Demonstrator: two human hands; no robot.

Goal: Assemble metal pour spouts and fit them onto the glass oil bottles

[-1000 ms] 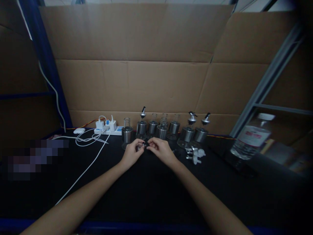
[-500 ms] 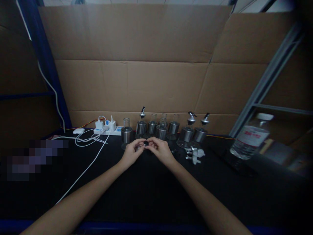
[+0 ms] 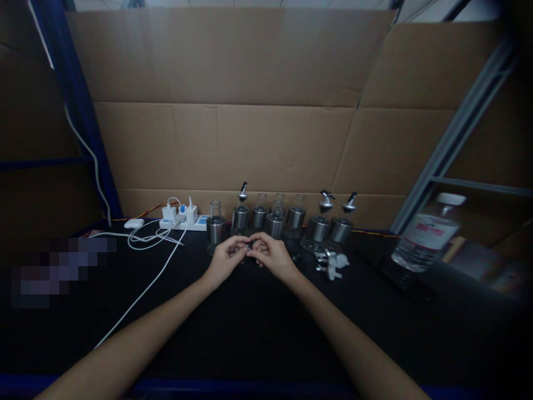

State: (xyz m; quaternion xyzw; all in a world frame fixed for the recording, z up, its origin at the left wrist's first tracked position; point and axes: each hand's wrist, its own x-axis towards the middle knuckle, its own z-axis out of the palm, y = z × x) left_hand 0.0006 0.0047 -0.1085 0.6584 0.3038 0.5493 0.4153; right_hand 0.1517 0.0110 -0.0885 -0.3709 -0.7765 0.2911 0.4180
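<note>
My left hand and my right hand meet over the middle of the black table, fingers pinched together. Between their fingertips is a small dark piece with a shiny spot, mostly covered, so its kind does not show. Just behind the hands stand several glass bottles with metal sleeves, among them an open-necked bottle at the left. Pourer spouts top three of them, including a spout on the left and a spout on the right. Right of my right hand lies a cluster of metal and clear plastic pieces.
A white power strip with plugs and a looping white cable occupies the left. A large water bottle stands at the right on the black table. Cardboard walls the back.
My fingers have shifted slightly around the small dark piece, which is more covered now. The bottles and loose pieces have not moved.
</note>
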